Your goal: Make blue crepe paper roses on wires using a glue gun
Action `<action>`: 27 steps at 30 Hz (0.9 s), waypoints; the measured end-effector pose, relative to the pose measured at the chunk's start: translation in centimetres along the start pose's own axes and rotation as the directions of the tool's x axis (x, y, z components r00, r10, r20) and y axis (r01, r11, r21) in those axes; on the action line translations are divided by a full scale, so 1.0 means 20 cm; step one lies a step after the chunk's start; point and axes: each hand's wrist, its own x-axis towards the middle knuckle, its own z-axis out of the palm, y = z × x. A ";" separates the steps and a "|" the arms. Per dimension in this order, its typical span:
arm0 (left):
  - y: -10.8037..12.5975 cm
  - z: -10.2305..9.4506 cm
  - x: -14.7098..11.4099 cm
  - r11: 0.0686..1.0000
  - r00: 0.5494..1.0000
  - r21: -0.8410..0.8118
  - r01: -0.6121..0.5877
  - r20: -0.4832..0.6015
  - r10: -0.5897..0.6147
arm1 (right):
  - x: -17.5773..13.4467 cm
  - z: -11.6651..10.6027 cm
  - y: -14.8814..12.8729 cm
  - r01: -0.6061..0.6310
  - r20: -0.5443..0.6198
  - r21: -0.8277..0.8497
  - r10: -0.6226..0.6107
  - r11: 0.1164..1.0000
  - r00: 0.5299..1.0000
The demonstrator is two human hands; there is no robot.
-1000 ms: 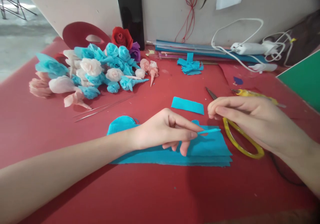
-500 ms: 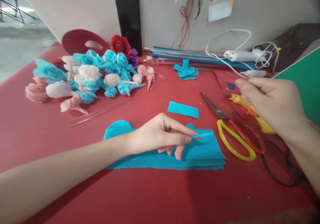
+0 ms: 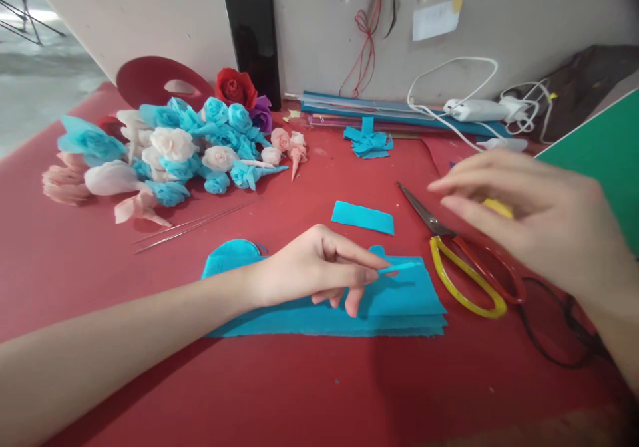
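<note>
Pinched between the thumb and forefinger of my left hand (image 3: 329,271) is a thin blue paper strip (image 3: 402,268). Below that hand lies a stack of blue crepe paper (image 3: 399,307). My right hand (image 3: 519,201) hovers at the right with fingers apart and nothing visible in them. Under it rest scissors (image 3: 452,247) with one yellow and one red handle. The right hand mostly covers a yellow tool (image 3: 498,207). A small blue paper rectangle (image 3: 363,217) lies behind the stack.
Many paper roses (image 3: 172,144) are heaped at the back left, near thin metal rods (image 3: 194,227). A pile of blue scraps (image 3: 368,140) sits at the back. A dark phone-like slab (image 3: 252,41) leans on the wall. White cables and a power strip (image 3: 476,110) lie at right.
My right hand has opened from a closed pinch and moved left and slightly down, now covering most of the yellow tool. My left hand keeps its hold on the strip.
</note>
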 end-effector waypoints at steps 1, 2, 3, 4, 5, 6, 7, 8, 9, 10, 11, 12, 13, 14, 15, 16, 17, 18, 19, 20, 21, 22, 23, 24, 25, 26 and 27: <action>0.00 0.00 0.00 1.000 1.000 0.001 -0.004 0.001 0.004 | -0.01 0.01 -0.05 0.058 0.094 0.046 -0.062 0.997 0.994; 0.00 0.00 0.00 1.000 1.000 0.001 -0.008 0.003 0.008 | -0.02 0.01 -0.08 0.139 0.170 0.083 -0.151 0.987 0.974; 0.00 0.00 0.00 1.000 1.000 0.003 -0.010 0.007 0.010 | -0.02 0.03 -0.11 0.217 0.228 0.110 -0.237 0.970 0.944; 0.00 -0.01 0.00 1.000 1.000 0.004 -0.013 0.011 0.012 | -0.03 0.04 -0.13 0.287 0.257 0.123 -0.310 0.950 0.915; -0.01 -0.01 0.00 1.000 1.000 0.006 -0.014 0.016 0.014 | -0.04 0.06 -0.13 0.349 0.265 0.131 -0.372 0.928 0.890; -0.01 -0.01 0.00 1.000 1.000 0.009 -0.014 0.022 0.014 | -0.05 0.07 -0.14 0.394 0.254 0.133 -0.416 0.909 0.873; -0.01 -0.01 0.00 1.000 0.999 0.011 -0.014 0.029 0.014 | -0.05 0.08 -0.13 0.427 0.227 0.137 -0.448 0.894 0.865; 0.00 -0.01 0.00 1.000 0.999 0.014 -0.013 0.036 0.012 | -0.05 0.09 -0.13 0.449 0.204 0.144 -0.470 0.882 0.859; 0.00 -0.01 0.00 1.000 0.999 0.015 -0.012 0.042 0.011 | -0.06 0.09 -0.12 0.469 0.182 0.153 -0.491 0.870 0.852; 0.00 0.00 -0.01 1.000 0.999 0.015 -0.010 0.048 0.010 | -0.06 0.10 -0.12 0.483 0.158 0.161 -0.505 0.861 0.848; 0.00 0.00 -0.01 1.000 0.999 0.015 -0.008 0.053 0.007 | -0.06 0.10 -0.12 0.487 0.142 0.167 -0.510 0.857 0.848; 0.00 0.00 -0.01 1.000 0.998 0.013 -0.006 0.060 0.005 | -0.07 0.10 -0.12 0.486 0.132 0.170 -0.508 0.857 0.851; 0.00 0.00 -0.01 1.000 0.998 0.010 -0.003 0.065 0.003 | -0.07 0.09 -0.12 0.480 0.127 0.175 -0.503 0.860 0.855; 0.01 0.00 -0.01 1.000 0.997 0.006 0.000 0.071 0.000 | -0.07 0.09 -0.12 0.472 0.118 0.178 -0.494 0.864 0.861; 0.01 0.00 -0.01 1.000 0.997 0.002 0.001 0.077 -0.001 | -0.07 0.09 -0.12 0.461 0.108 0.180 -0.483 0.869 0.869; 0.00 0.00 -0.01 1.000 0.997 -0.003 0.001 0.081 0.000 | -0.08 0.09 -0.12 0.446 0.100 0.181 -0.467 0.877 0.878; 0.00 -0.01 -0.01 1.000 0.996 -0.008 -0.001 0.085 0.002 | -0.07 0.09 -0.13 0.434 0.094 0.182 -0.455 0.882 0.885; 0.00 -0.01 -0.01 1.000 0.996 -0.014 -0.004 0.088 0.005 | -0.07 0.09 -0.13 0.424 0.086 0.184 -0.444 0.887 0.892; 0.00 -0.01 -0.01 1.000 0.996 -0.019 -0.006 0.093 0.008 | -0.07 0.09 -0.13 0.419 0.082 0.186 -0.439 0.889 0.895; 0.00 -0.01 -0.01 1.000 0.995 -0.023 -0.008 0.097 0.010 | -0.06 0.09 -0.14 0.425 0.077 0.190 -0.445 0.885 0.892; 0.00 -0.01 -0.01 1.000 0.995 -0.026 -0.010 0.101 0.012 | -0.06 0.09 -0.14 0.439 0.078 0.197 -0.460 0.877 0.884; 0.00 -0.01 -0.01 1.000 0.994 -0.029 -0.010 0.104 0.013 | -0.06 0.09 -0.14 0.452 0.077 0.210 -0.476 0.867 0.876; 0.00 -0.01 -0.01 0.999 0.994 -0.032 -0.011 0.107 0.014 | -0.06 0.09 -0.14 0.460 0.076 0.223 -0.485 0.860 0.871; 0.00 -0.02 -0.01 0.999 0.994 -0.035 -0.011 0.109 0.015 | -0.06 0.09 -0.14 0.456 0.074 0.241 -0.485 0.857 0.871; 0.00 -0.02 -0.01 0.999 0.994 -0.039 -0.010 0.110 0.015 | -0.06 0.09 -0.14 0.442 0.072 0.259 -0.474 0.859 0.878; 0.01 -0.02 -0.01 0.999 0.994 -0.042 -0.009 0.108 0.014 | -0.06 0.09 -0.14 0.419 0.070 0.275 -0.453 0.865 0.889; 0.01 -0.02 -0.01 0.999 0.994 -0.044 -0.008 0.106 0.013 | -0.06 0.09 -0.14 0.393 0.064 0.287 -0.427 0.874 0.902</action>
